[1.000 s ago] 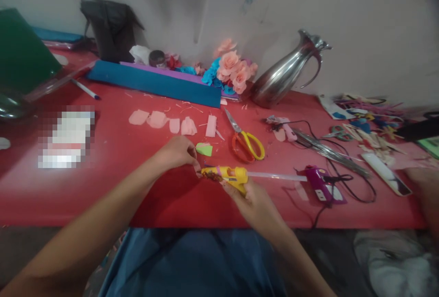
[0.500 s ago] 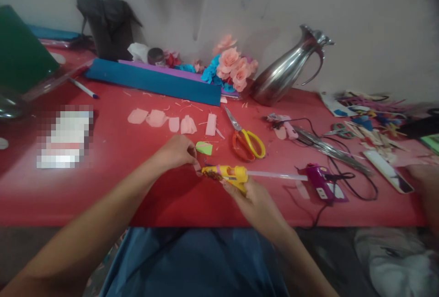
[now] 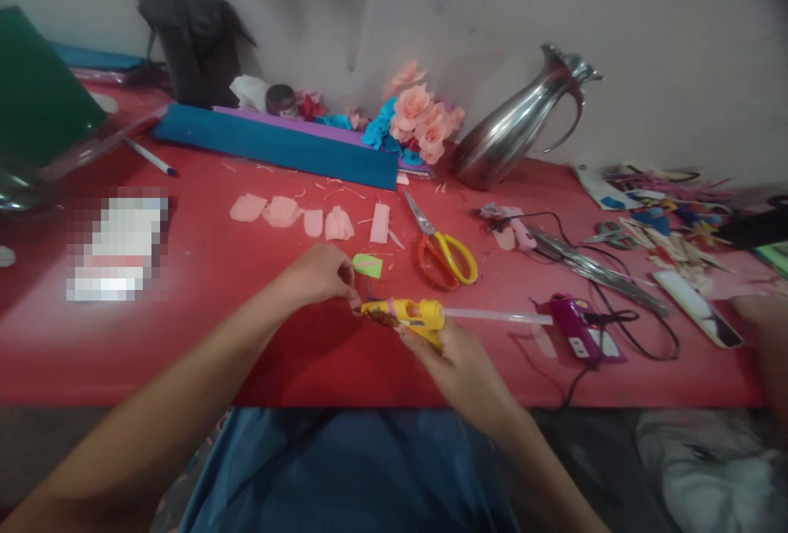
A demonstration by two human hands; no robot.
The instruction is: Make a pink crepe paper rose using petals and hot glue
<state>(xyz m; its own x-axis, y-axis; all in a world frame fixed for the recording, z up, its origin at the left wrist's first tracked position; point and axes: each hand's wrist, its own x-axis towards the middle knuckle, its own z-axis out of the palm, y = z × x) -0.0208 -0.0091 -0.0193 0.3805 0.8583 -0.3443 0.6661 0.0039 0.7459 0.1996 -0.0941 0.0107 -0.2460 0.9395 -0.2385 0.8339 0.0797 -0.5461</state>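
My right hand point(image 3: 452, 356) is closed around the handle of a yellow glue gun point(image 3: 406, 313), its nozzle pointing left. A long clear glue stick point(image 3: 492, 316) sticks out of the gun's back end. My left hand point(image 3: 325, 272) pinches a small pink paper petal point(image 3: 355, 300), whose lower edge is at the nozzle tip; whether they touch I cannot tell. Just right of the left fingers lies a light green paper piece point(image 3: 368, 265). Beyond it are several pink petals point(image 3: 283, 212) in a row and a pink paper strip point(image 3: 380, 223). Scissors point(image 3: 440, 245) with red and yellow handles lie open.
A purple power strip point(image 3: 582, 328) with a black cord lies right of the gun, near metal wires point(image 3: 600, 270). Behind stand a steel jug point(image 3: 517, 122), paper flowers point(image 3: 419, 118) and a blue paper roll point(image 3: 277, 147). Another person's hand point(image 3: 760, 328) is at the far right.
Almost nothing differs. Both hands, the glue gun and the petal hold nearly the same place, with only a tiny shift of the petal at the nozzle.
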